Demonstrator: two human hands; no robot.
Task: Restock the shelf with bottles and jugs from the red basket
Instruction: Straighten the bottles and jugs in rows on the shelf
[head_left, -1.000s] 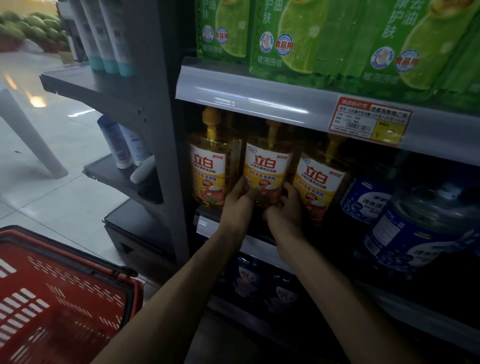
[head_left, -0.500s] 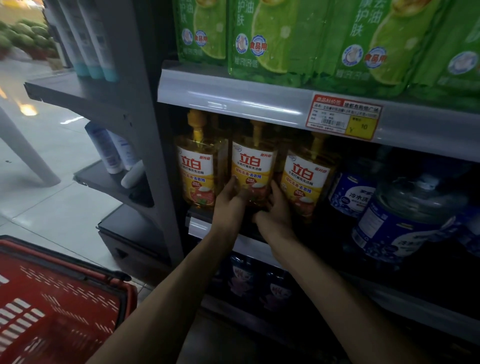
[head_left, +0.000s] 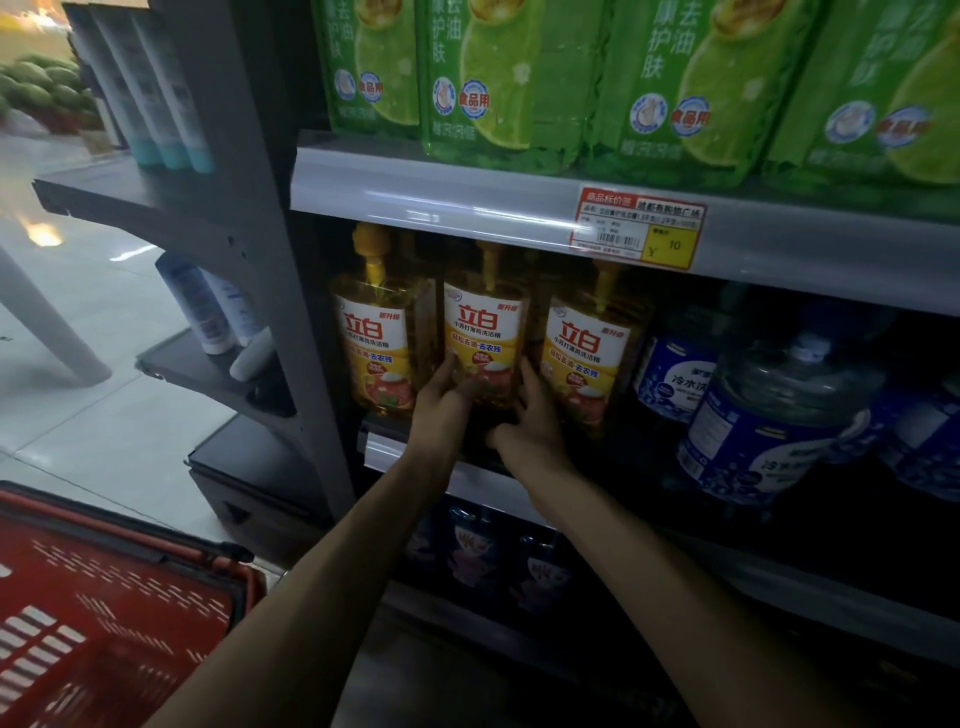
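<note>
Three yellow pump bottles stand in a row on the middle shelf (head_left: 410, 449). The middle yellow bottle (head_left: 485, 332) is held low on both sides: my left hand (head_left: 441, 402) grips its left side and my right hand (head_left: 530, 421) grips its right side. The left yellow bottle (head_left: 371, 332) and the right yellow bottle (head_left: 584, 353) stand close against it. The red basket (head_left: 104, 613) sits at the bottom left on the floor, its inside blurred.
Green refill pouches (head_left: 519, 78) fill the upper shelf above a price tag (head_left: 639, 226). Blue-labelled water jugs (head_left: 769, 421) stand to the right of the yellow bottles. Dark pouches (head_left: 478, 556) line the lower shelf. A grey upright (head_left: 260, 208) borders a side rack of tubes (head_left: 156, 93).
Both hands stay on the middle yellow bottle, shifting slightly left and deeper toward the shelf. The view has moved a little closer and to the right.
</note>
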